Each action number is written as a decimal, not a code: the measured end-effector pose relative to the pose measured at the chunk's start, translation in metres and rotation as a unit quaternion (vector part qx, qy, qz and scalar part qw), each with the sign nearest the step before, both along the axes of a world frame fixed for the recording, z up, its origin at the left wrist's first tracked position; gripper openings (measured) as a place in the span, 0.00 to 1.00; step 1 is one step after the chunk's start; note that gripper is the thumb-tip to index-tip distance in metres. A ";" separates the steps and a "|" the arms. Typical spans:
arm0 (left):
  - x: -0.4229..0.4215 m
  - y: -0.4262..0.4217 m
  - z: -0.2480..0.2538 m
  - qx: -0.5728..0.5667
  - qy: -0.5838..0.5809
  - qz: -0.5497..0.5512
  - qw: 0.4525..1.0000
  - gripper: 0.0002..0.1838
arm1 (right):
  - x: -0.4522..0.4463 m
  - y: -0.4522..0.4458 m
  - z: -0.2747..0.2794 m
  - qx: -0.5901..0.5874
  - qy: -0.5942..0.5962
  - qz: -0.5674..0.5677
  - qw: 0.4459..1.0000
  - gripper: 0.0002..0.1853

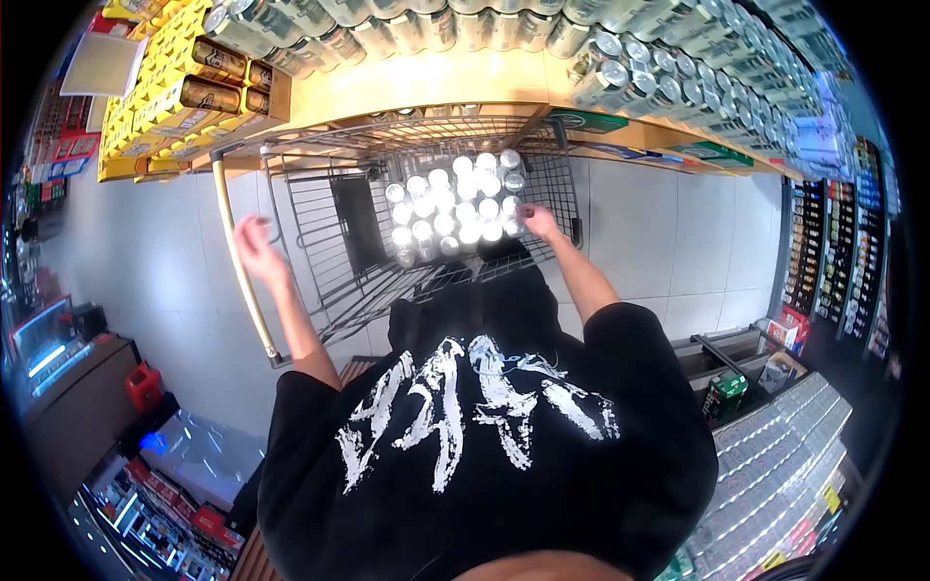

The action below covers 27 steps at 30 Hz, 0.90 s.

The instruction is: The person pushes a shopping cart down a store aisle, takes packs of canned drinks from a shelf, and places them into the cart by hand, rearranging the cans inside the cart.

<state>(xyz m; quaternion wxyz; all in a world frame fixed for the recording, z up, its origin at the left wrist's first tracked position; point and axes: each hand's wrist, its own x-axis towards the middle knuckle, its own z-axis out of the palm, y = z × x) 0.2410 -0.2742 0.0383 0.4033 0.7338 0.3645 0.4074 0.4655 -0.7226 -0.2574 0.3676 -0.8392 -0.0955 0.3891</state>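
Many silver-topped drink cans stand upright, close together, inside a wire shopping cart. My right hand is at the right edge of this group, its fingers curled against an outer can; the fingertips are partly hidden. Over the left end of the cart, my left hand is beside the pale handle bar. Its fingers look apart, slightly blurred, and nothing shows in them. The can tops are overexposed, so their markings cannot be read.
Ahead of the cart is a wooden shelf with rows of cans. Yellow can packs are stacked at the left. Behind me on the right are wrapped can stacks and a bin with a green box. Tiled floor surrounds the cart.
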 end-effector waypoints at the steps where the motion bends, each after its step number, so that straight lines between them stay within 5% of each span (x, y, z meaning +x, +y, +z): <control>1: 0.022 -0.035 0.005 -0.054 0.040 -0.069 0.995 0.10 | -0.003 0.010 0.003 -0.013 0.009 -0.013 1.000 0.20; 3: 0.045 -0.076 -0.042 -0.186 0.098 -0.165 0.964 0.10 | -0.015 0.018 -0.026 0.002 -0.108 -0.031 0.994 0.22; 5: 0.063 -0.104 -0.094 -0.131 0.205 -0.267 0.933 0.12 | -0.018 0.023 -0.024 -0.033 -0.225 -0.018 0.974 0.25; 8: 0.075 -0.137 -0.175 -0.227 0.317 -0.328 0.860 0.15 | -0.021 0.036 -0.024 -0.072 -0.177 -0.015 0.981 0.33; 11: 0.063 -0.161 -0.273 -0.289 0.440 -0.339 0.780 0.18 | -0.014 0.039 -0.026 -0.070 -0.010 -0.054 0.996 0.35; 14: 0.084 -0.196 -0.264 -0.389 0.479 -0.287 0.733 0.19 | 0.004 0.028 -0.022 -0.057 0.026 -0.025 0.998 0.38; 15: 0.071 -0.205 -0.313 -0.355 0.404 -0.349 0.767 0.19 | 0.010 0.024 -0.018 -0.063 0.046 -0.013 0.997 0.38; 16: 0.085 -0.213 -0.285 -0.368 0.410 -0.335 0.764 0.19 | 0.007 0.004 -0.063 0.043 -0.030 0.020 0.998 0.38; 17: 0.101 -0.220 -0.254 -0.380 0.416 -0.322 0.761 0.19 | 0.009 -0.007 -0.093 0.058 0.075 -0.024 0.995 0.37; 22: 0.093 -0.227 -0.284 -0.373 0.422 -0.331 0.757 0.25 | 0.018 0.002 -0.052 -0.085 0.044 -0.034 0.995 0.29; 27: 0.091 -0.233 -0.328 -0.427 0.409 -0.290 0.753 0.35 | 0.030 -0.020 -0.038 -0.057 0.044 -0.094 0.993 0.26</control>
